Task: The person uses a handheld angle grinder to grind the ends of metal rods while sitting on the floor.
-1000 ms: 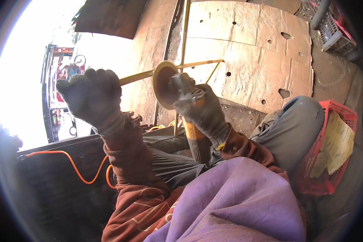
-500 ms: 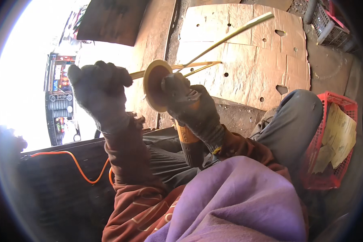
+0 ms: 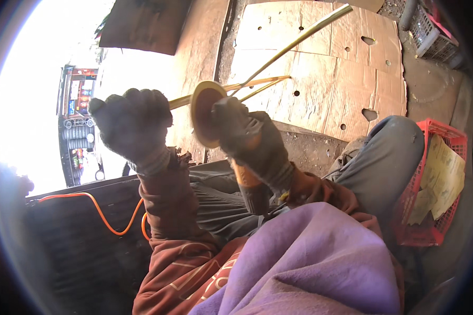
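Observation:
My left hand (image 3: 134,123), in a dark glove, is closed around one end of a gold-coloured piece made of thin bars (image 3: 305,37). Its bars spread out to the right, one long bar reaching far up over the cardboard. My right hand (image 3: 249,134), also gloved, grips an orange and black angle grinder (image 3: 247,176) with its body pointing down toward my lap. The grinder's round brown disc (image 3: 205,115) is at the bars, just right of my left fist. The disc hides part of the bars, and I cannot tell whether it touches them.
A flattened cardboard sheet (image 3: 331,79) with holes lies on the ground ahead. To the right stands a red plastic crate (image 3: 428,231) holding torn cardboard; a grey crate (image 3: 431,39) is farther back. An orange cord (image 3: 97,210) runs at my left. A dark panel (image 3: 144,26) is far left.
The long bar's far end has shifted slightly up and left. The grinder disc and both hands have moved only a little, with their grips unchanged.

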Tool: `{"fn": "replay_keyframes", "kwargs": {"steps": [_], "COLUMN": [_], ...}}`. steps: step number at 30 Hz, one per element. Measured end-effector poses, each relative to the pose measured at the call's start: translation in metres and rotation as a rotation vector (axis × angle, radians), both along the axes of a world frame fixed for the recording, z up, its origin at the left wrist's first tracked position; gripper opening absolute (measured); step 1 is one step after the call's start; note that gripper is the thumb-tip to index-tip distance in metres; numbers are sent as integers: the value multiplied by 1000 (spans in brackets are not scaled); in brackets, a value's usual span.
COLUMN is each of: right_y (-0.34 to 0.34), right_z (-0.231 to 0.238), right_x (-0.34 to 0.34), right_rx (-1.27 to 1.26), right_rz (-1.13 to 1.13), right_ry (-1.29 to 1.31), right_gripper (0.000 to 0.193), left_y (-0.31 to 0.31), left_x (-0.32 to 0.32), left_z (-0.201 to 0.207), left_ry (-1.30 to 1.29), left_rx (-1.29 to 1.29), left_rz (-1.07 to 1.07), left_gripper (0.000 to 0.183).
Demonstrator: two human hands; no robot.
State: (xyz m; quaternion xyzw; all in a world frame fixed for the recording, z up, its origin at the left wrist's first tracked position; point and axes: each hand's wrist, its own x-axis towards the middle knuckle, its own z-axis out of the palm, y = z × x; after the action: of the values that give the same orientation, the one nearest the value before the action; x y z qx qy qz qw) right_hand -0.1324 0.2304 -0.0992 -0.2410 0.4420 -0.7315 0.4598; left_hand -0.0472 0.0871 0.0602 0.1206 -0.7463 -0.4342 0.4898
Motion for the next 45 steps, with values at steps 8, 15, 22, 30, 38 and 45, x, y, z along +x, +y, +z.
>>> {"fn": "replay_keyframes", "kwargs": {"steps": [8, 15, 22, 30, 38, 45], "right_y": [-5, -4, -3, 5, -1, 2], "right_z": [0, -6, 4, -1, 0, -11], "right_x": [-7, -10, -2, -2, 20, 0], "right_rx": [-40, 34, -44, 121, -85, 27], "right_rz": [90, 164, 127, 180, -21, 56], "right_ry": [-395, -395, -414, -545, -466, -528], "right_gripper": [50, 48, 38, 45, 35, 25], "left_y": [2, 5, 4, -14, -3, 2], "left_x": [-2, 22, 29, 24, 15, 6], "left_z": [15, 12, -2, 10, 4, 8], "left_ry": [-2, -270, 95, 58, 43, 84], "left_rx": [218, 39, 326, 346, 264, 295], "left_rz": [82, 564, -161, -572, -519, -493], "left_gripper": [30, 27, 31, 47, 47, 40]}}
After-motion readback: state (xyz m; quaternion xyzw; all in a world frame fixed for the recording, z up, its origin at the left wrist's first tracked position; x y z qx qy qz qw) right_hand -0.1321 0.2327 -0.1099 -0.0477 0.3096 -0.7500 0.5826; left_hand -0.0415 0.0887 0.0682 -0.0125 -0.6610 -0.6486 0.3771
